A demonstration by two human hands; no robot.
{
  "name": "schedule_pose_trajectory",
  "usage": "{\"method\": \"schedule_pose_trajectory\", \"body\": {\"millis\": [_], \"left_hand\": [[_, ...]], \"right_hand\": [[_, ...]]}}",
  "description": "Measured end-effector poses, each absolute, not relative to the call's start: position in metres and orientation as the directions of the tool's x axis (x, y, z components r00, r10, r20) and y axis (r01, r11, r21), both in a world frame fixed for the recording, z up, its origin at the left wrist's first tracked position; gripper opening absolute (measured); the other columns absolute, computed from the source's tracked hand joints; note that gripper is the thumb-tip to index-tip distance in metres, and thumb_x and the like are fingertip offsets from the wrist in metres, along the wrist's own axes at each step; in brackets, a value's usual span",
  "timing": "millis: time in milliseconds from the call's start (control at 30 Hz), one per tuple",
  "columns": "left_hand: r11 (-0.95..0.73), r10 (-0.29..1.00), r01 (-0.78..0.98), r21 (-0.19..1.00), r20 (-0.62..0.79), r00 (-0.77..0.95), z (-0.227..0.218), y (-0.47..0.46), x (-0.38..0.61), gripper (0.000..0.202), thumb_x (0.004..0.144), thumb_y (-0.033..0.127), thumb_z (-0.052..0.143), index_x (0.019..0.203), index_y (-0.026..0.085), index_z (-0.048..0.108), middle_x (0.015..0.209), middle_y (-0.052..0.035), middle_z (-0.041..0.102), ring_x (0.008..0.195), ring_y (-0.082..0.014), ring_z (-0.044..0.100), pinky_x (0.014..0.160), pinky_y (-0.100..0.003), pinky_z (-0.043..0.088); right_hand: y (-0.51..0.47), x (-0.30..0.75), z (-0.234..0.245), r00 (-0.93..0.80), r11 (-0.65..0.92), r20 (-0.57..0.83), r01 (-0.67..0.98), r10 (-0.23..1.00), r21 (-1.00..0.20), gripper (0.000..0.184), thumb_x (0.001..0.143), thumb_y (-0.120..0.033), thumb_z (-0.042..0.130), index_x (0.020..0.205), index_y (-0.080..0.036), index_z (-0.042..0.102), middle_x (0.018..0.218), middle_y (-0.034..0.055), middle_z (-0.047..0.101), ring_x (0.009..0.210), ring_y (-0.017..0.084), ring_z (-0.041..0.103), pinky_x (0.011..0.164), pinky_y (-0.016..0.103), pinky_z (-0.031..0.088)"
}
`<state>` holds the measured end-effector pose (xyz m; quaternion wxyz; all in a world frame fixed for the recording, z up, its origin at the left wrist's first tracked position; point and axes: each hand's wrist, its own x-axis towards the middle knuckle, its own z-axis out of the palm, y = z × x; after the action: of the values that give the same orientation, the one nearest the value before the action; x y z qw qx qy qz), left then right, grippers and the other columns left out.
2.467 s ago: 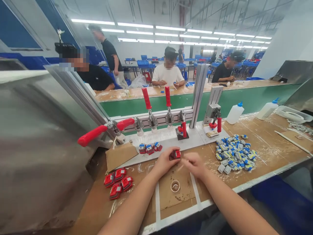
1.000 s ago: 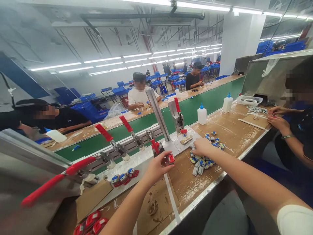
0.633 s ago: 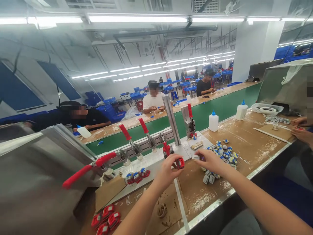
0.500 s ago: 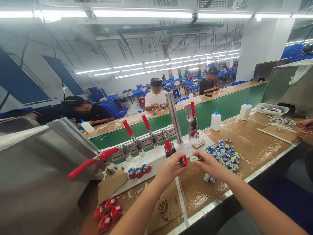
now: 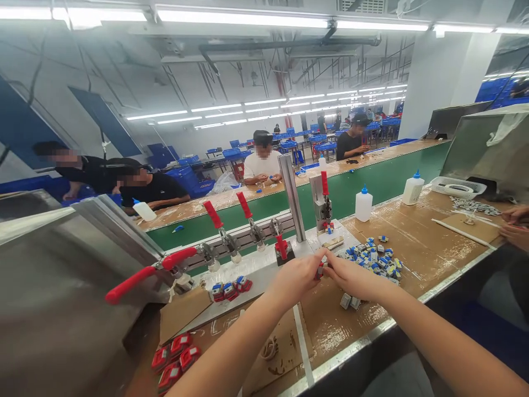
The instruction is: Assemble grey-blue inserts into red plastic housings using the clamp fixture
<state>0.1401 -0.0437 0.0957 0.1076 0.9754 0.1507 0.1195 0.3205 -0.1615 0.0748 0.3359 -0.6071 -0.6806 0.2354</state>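
Observation:
My left hand is closed around a small red plastic part, mostly hidden by the fingers. Pressed against the same part from the other side is my right hand, fingers bent, thumb by the part. The small grey-white piece it held is now covered, so its exact seat cannot be seen. Right of the hands lies a heap of small blue, white and yellow parts, with loose grey pieces nearer me. To the left, red-and-blue assemblies rest in a row, and several red parts lie at lower left.
Red-handled toggle clamps line a metal rail behind the hands. A green conveyor belt runs beyond. White glue bottles stand on the right. Co-workers sit across the belt; another person's hands are at the right edge.
My two hands have come together, bringing the grey-white piece up to the red part. At the far left, a person in black has risen into view.

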Motion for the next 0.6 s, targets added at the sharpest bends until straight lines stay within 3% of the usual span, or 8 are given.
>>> {"method": "schedule_pose_trajectory", "body": {"millis": [100, 233, 300, 367, 467, 533, 600], "left_hand": [[-0.943, 0.261, 0.198, 0.269, 0.223, 0.939, 0.095, -0.042, 0.150, 0.068, 0.084, 0.009, 0.059, 0.149, 0.026, 0.044, 0.119, -0.0121, 0.071, 0.107, -0.0279, 0.069, 0.096, -0.036, 0.053], [-0.985, 0.150, 0.129, 0.111, 0.215, 0.965, 0.102, -0.047, 0.166, 0.069, 0.085, 0.002, 0.049, 0.150, 0.025, 0.043, 0.117, -0.0141, 0.069, 0.109, -0.0286, 0.067, 0.099, -0.040, 0.051], [-0.994, 0.110, 0.104, 0.038, 0.218, 0.970, 0.107, -0.051, 0.174, 0.069, 0.086, 0.001, 0.048, 0.149, 0.027, 0.043, 0.122, -0.0148, 0.066, 0.112, -0.0296, 0.065, 0.101, -0.043, 0.050], [-0.997, 0.080, 0.074, 0.037, 0.230, 0.970, 0.112, -0.051, 0.181, 0.068, 0.086, 0.000, 0.048, 0.148, 0.029, 0.045, 0.136, -0.0153, 0.060, 0.117, -0.0300, 0.064, 0.103, -0.044, 0.049], [-0.985, 0.071, 0.028, 0.169, 0.252, 0.965, 0.111, -0.044, 0.187, 0.067, 0.088, 0.001, 0.048, 0.147, 0.032, 0.047, 0.160, -0.0120, 0.039, 0.128, -0.0302, 0.059, 0.107, -0.045, 0.048], [-0.931, 0.129, 0.016, 0.365, 0.289, 0.949, 0.107, -0.036, 0.190, 0.069, 0.088, 0.008, 0.057, 0.151, 0.032, 0.043, 0.163, -0.0108, 0.035, 0.134, -0.0307, 0.056, 0.113, -0.046, 0.045], [-0.784, 0.275, 0.037, 0.619, 0.293, 0.916, 0.099, -0.027, 0.194, 0.074, 0.087, 0.022, 0.069, 0.154, 0.031, 0.040, 0.161, -0.0111, 0.039, 0.137, -0.0307, 0.053, 0.116, -0.047, 0.043]], "right_hand": [[-0.156, 0.327, 0.066, -0.060, 0.212, 0.233, 0.670, 0.971, -0.712, 0.043, 0.103, -0.033, 0.042, 0.143, -0.020, 0.049, 0.135, 0.0162, 0.064, 0.130, 0.030, 0.057, 0.111, 0.046, 0.043], [-0.146, 0.339, 0.052, -0.065, 0.251, 0.267, 0.604, 0.961, -0.756, 0.047, 0.100, -0.032, 0.045, 0.146, -0.022, 0.050, 0.140, 0.0131, 0.061, 0.139, 0.028, 0.050, 0.122, 0.049, 0.030], [-0.142, 0.348, 0.047, -0.047, 0.253, 0.270, 0.530, 0.962, -0.810, 0.048, 0.098, -0.035, 0.050, 0.144, -0.022, 0.051, 0.132, 0.0120, 0.065, 0.131, 0.028, 0.055, 0.119, 0.049, 0.035], [-0.139, 0.357, 0.044, -0.037, 0.257, 0.267, 0.431, 0.963, -0.865, 0.047, 0.098, -0.038, 0.053, 0.142, -0.020, 0.052, 0.121, 0.0102, 0.069, 0.117, 0.026, 0.062, 0.110, 0.046, 0.045], [-0.136, 0.368, 0.038, -0.028, 0.222, 0.224, 0.311, 0.974, -0.924, 0.042, 0.098, -0.042, 0.055, 0.132, -0.019, 0.057, 0.100, 0.0063, 0.070, 0.094, 0.022, 0.065, 0.089, 0.038, 0.055], [-0.135, 0.373, 0.035, 0.003, 0.195, 0.203, 0.262, 0.979, -0.945, 0.039, 0.097, -0.044, 0.057, 0.127, -0.019, 0.057, 0.097, 0.0051, 0.068, 0.087, 0.020, 0.064, 0.081, 0.035, 0.055], [-0.133, 0.377, 0.032, 0.046, 0.183, 0.199, 0.231, 0.979, -0.956, 0.040, 0.097, -0.046, 0.058, 0.127, -0.020, 0.055, 0.096, 0.0042, 0.068, 0.084, 0.019, 0.064, 0.077, 0.033, 0.054]]}}
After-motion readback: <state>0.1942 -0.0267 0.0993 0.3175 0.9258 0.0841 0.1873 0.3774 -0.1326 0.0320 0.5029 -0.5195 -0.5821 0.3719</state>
